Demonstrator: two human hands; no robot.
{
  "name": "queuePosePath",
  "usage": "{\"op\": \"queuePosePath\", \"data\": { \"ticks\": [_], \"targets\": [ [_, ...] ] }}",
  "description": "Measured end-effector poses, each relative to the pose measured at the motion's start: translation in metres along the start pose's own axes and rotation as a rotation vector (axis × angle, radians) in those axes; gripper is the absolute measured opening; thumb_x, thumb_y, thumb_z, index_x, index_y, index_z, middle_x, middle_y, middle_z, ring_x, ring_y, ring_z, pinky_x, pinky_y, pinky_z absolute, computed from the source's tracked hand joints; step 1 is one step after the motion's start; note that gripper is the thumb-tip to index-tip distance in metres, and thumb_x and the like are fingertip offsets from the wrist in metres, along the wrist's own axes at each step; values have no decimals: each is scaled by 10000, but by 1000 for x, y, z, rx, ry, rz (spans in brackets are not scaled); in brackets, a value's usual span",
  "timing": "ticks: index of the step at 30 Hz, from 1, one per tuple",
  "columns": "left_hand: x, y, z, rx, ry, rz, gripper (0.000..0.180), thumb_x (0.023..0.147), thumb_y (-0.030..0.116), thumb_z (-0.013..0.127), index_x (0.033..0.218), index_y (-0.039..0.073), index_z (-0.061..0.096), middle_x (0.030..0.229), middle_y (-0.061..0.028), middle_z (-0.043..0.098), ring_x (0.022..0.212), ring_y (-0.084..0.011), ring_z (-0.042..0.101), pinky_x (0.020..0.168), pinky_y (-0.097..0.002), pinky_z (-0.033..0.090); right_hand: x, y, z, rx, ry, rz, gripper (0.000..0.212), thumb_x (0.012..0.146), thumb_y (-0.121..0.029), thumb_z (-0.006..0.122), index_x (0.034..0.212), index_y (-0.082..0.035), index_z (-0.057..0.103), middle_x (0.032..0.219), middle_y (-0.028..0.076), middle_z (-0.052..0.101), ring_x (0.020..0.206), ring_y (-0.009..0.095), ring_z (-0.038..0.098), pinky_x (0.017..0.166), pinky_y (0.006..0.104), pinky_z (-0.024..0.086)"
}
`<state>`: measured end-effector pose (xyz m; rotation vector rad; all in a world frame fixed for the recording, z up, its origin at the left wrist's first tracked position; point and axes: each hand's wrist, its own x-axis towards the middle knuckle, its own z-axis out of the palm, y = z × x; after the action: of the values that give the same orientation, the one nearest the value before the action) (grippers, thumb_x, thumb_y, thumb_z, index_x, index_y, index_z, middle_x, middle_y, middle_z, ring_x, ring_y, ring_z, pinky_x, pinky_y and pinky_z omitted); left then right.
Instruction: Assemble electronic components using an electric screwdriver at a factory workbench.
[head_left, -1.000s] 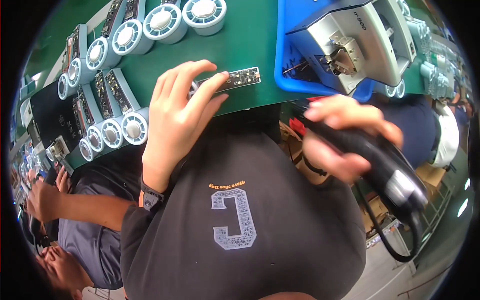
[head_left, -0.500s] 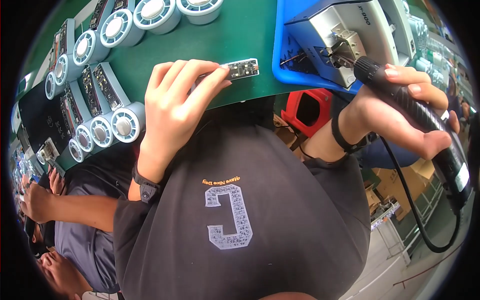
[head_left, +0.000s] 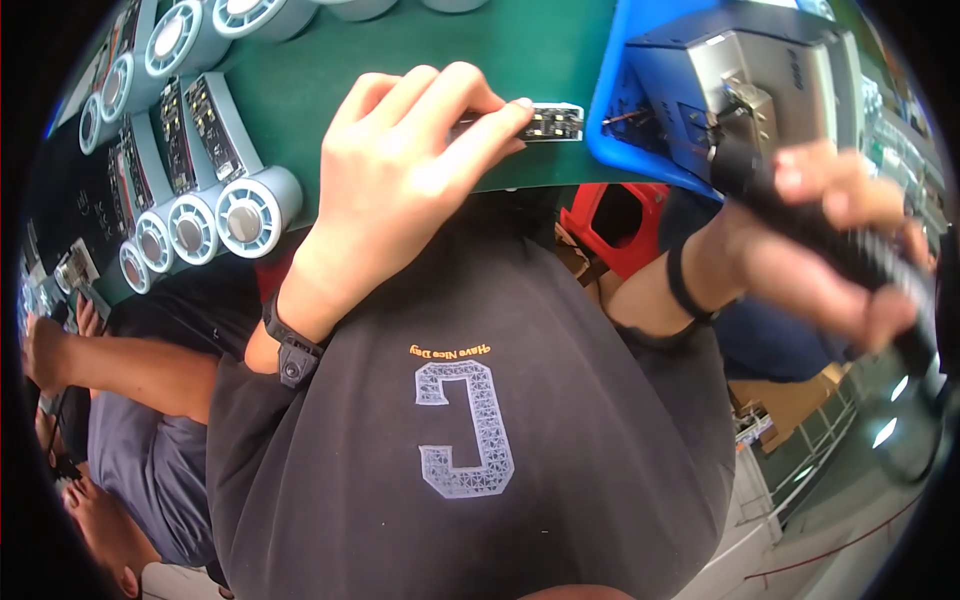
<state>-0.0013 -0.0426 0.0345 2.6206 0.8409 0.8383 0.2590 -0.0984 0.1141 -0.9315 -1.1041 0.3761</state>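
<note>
My left hand pinches a narrow pale housing with an exposed dark circuit board between thumb and fingers. The board's far end points right, close to a blue tray; the rest of the piece is hidden behind the hand. In my right hand, smeared by motion, is a black electric screwdriver with a ribbed grip. Its tip end is beside the metal outlet of a grey-white screw feeder; whether they touch I cannot tell.
Several pale blue handheld fans with open handles showing circuit boards stand at the left of the green table. A red stool is beneath the table edge. Another person's arm is at the left.
My left hand and the circuit board piece have shifted right in the picture, nearer the blue tray. The screwdriver in my right hand is now blurred and slightly lower. The whole view has also shifted.
</note>
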Motion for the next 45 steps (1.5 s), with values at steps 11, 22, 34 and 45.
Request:
{"op": "queuePosePath", "data": {
  "ticks": [11, 22, 34, 45],
  "targets": [
    [-8, -4, 4, 27, 15, 2, 317, 773, 220, 879, 1080, 177, 816, 899, 73, 671, 776, -122, 631, 696, -293, 442, -35, 13, 62, -4, 95, -146, 655, 1053, -753, 364, 1250, -148, 516, 747, 74, 544, 423, 206, 488, 371, 317, 396],
    [-8, -4, 5, 21, 26, -1, 316, 770, 235, 862, 1079, 187, 811, 902, 83, 668, 773, -114, 633, 704, -289, 440, -47, 31, 63, -96, 1, -152, 651, 1072, -751, 332, 1294, -164, 505, 749, 81, 551, 419, 209, 497, 371, 309, 445],
    [-5, -4, 5, 19, 34, 16, 333, 780, 225, 873, 1107, 190, 820, 903, 81, 678, 764, -118, 625, 707, -290, 429, -50, 42, 63, -74, 71, -171, 616, 1094, -720, 355, 1269, -156, 529, 769, 62, 545, 440, 191, 486, 404, 305, 430],
    [2, 0, -3, 14, -18, 14, 283, 785, 252, 864, 1058, 199, 808, 902, 100, 638, 767, -99, 615, 709, -290, 442, 15, -7, -19, -344, 330, -461, 632, 1071, -737, 367, 1147, -127, 512, 746, 42, 531, 445, 199, 489, 429, 302, 434]
  ]
}}
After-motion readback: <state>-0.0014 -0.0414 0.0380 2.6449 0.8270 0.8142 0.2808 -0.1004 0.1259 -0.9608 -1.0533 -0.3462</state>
